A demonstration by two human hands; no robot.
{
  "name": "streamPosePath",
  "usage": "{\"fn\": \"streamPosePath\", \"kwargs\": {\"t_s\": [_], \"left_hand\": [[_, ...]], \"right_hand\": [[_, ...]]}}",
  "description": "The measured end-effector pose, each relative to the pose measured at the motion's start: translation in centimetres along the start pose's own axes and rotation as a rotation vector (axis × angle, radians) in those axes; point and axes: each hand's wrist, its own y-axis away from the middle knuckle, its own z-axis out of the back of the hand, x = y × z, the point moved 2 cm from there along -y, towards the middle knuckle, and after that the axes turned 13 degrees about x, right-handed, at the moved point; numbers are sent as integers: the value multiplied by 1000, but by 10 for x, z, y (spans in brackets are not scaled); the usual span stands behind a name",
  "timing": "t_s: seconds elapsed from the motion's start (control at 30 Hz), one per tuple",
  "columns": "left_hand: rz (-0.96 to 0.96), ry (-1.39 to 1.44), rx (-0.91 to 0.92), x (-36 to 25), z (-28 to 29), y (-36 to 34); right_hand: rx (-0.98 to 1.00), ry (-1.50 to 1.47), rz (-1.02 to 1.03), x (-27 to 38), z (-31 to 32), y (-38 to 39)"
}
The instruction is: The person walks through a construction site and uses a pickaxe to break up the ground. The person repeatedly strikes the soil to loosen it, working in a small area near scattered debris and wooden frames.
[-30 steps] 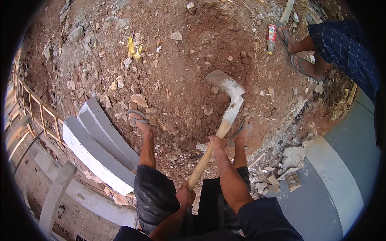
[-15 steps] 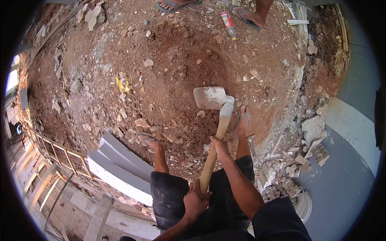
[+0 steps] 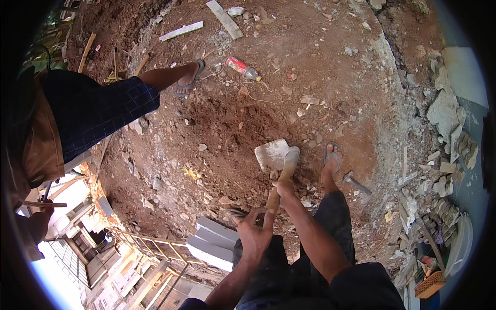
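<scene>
A hoe (image 3: 273,200) with a pale wooden handle and a worn, whitish metal blade (image 3: 271,155) is in both my hands. Its blade rests on the loose brown soil in front of me. My right hand (image 3: 285,190) is closed round the handle not far below the blade. Nearer my body, my left hand (image 3: 254,235) curls round the rear part of the handle, its thumb along the side. My left hand and forearm hide the handle's end. Small stones lie in the soil beside the blade.
A hammer (image 3: 356,182) lies right of my right foot. Ahead are a red-labelled plastic bottle (image 3: 243,68), thin string and wooden strips (image 3: 182,31). Another person (image 3: 98,111) stands at the left. Grey-white blocks (image 3: 214,240) sit near my left leg; rubble (image 3: 447,111) lines the right.
The view has turned, bringing the other person's body in at the left. My hands have moved closer together on the handle, and the blade appears slightly lower in view.
</scene>
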Motion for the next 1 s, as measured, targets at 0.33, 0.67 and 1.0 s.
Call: {"fn": "streamPosePath", "kwargs": {"t_s": [0.33, 0.67, 1.0], "left_hand": [[235, -77, -74, 20, 85, -35], [182, 184, 12, 43, 211, -144], [227, 232, 109, 81, 277, -189]], "right_hand": [[-75, 1046, 174, 60, 23, -31], [-385, 1404, 450, 242, -61, -140], [-586, 1629, 751, 323, -223, -279]]}}
